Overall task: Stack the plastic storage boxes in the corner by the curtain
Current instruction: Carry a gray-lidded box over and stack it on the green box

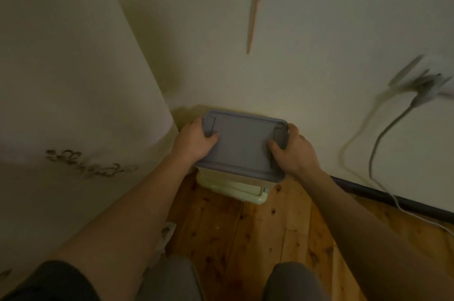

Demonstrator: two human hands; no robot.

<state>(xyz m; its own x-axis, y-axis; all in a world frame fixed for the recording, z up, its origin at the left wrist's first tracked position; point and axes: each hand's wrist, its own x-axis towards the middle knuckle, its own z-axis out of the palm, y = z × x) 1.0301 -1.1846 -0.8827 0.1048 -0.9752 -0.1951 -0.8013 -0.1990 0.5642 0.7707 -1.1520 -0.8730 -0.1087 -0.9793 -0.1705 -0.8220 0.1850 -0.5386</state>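
A plastic storage box with a grey lid (243,143) sits in the corner, over a pale green box (235,190) whose front edge shows beneath it. My left hand (194,141) grips the grey box's left end, thumb on the lid. At the right end my right hand (292,148) grips it the same way. Whether the grey box rests on the green one or hovers just above it, I cannot tell. The cream curtain (73,79) hangs directly to the left.
A white wall (270,67) stands right behind the boxes. On the right wall a socket with plugs (427,82) trails cables down to a dark skirting board (393,200). Wooden floorboards (245,232) lie in front, my knees at the bottom.
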